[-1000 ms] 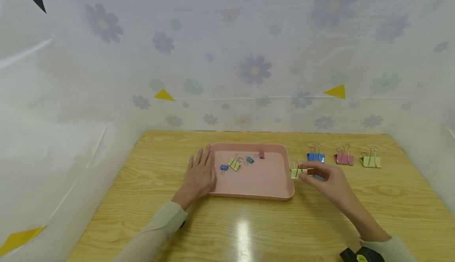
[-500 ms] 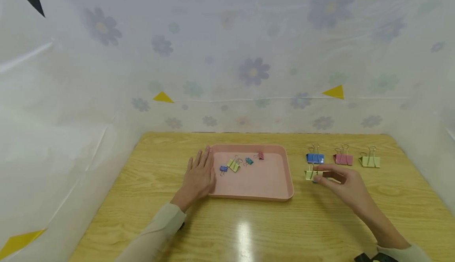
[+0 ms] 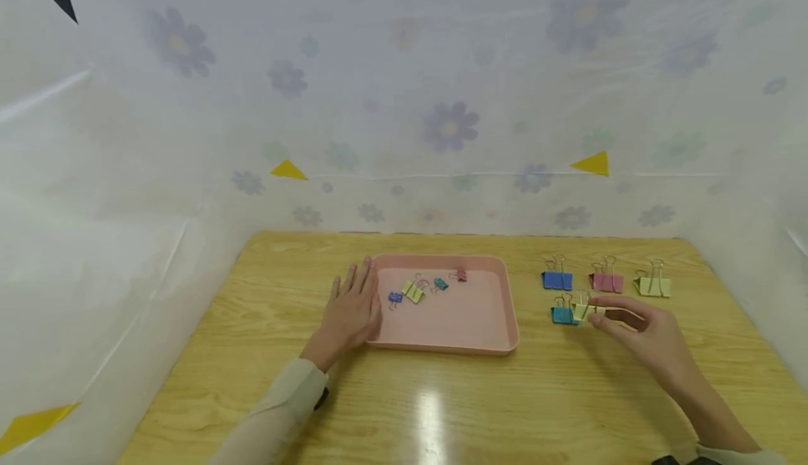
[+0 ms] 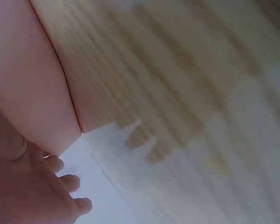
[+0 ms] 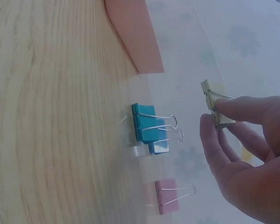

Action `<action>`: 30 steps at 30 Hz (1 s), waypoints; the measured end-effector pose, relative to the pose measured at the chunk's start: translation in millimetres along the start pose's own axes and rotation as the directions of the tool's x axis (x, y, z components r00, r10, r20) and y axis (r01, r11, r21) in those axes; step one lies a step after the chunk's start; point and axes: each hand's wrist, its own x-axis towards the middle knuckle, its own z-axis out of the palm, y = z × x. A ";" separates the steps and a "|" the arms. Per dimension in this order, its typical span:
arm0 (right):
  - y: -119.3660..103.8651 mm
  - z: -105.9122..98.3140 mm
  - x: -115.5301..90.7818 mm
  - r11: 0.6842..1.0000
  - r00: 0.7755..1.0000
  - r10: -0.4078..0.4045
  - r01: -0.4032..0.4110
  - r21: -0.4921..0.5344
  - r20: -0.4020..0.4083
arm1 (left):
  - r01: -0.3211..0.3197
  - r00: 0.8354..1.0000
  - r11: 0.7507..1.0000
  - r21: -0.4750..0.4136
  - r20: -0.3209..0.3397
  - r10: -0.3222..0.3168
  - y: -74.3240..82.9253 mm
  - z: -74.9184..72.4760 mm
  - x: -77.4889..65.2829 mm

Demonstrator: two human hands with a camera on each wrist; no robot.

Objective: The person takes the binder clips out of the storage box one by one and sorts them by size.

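The right hand pinches a yellow clip at its fingertips; the straight-fingered left hand seemingly touches the tray.

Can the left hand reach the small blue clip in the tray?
Probably yes: only the low rim of the pink tray seems to stand between the left hand and the small blue clip.

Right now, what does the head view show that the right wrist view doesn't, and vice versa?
Only head: the left hand at the tray's edge, four small clips inside, and the far-right yellow clip.

Only right wrist: visible space between the held yellow clip and teal clip, which overlap in the head view.

Both: those two clips, the right hand, blue clip, pink clip, tray, table.
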 end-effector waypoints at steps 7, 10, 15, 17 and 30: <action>14.7 -13.4 0.0 0.998 0.999 0.054 -0.054 0.012 -0.002 | -0.005 1.000 1.000 -0.030 -0.003 0.005 -2.3 -3.7 0.6; 21.1 -17.6 1.2 0.997 0.997 0.080 -0.080 0.006 0.001 | -0.001 1.000 0.999 -0.041 -0.002 0.001 -2.8 -4.0 0.6; 30.4 -24.0 4.8 0.994 0.994 0.109 -0.109 -0.024 0.002 | 0.009 1.000 0.999 -0.050 0.015 -0.009 -1.7 -6.5 -0.2; 34.0 -26.5 6.6 0.993 0.993 0.114 -0.114 -0.034 0.006 | 0.012 1.000 0.998 -0.054 0.021 -0.010 -1.0 -7.3 -0.3; 58.8 -34.4 12.4 0.987 0.993 0.119 -0.118 -0.107 0.010 | 0.013 1.000 0.999 -0.041 0.024 -0.012 1.5 -6.5 -1.9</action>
